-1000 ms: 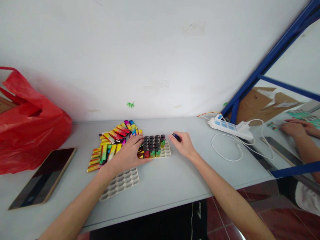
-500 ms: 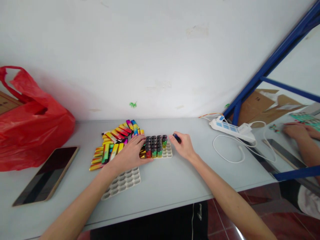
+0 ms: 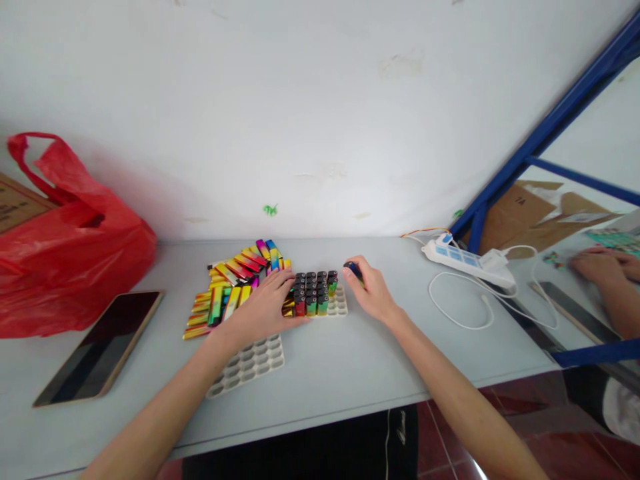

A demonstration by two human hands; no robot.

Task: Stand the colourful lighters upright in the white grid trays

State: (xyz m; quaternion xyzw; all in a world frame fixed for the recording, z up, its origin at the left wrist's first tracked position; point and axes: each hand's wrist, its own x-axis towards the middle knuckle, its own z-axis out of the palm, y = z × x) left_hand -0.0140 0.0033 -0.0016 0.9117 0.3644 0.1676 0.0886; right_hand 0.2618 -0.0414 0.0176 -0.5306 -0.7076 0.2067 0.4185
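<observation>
The cardboard box (image 3: 513, 213) at right reads "7A"; the lettering on your trousers (image 3: 401, 427) is too small to read. Your right hand (image 3: 367, 291) is clamped on a lighter (image 3: 353, 269), its long axis slanting, dark end up and leftward, right of the tray (image 3: 341, 308). Upright lighters (image 3: 311, 293) fill much of it. Your left hand (image 3: 267, 301) curves about its left end; whether it grips, I cannot tell.
</observation>
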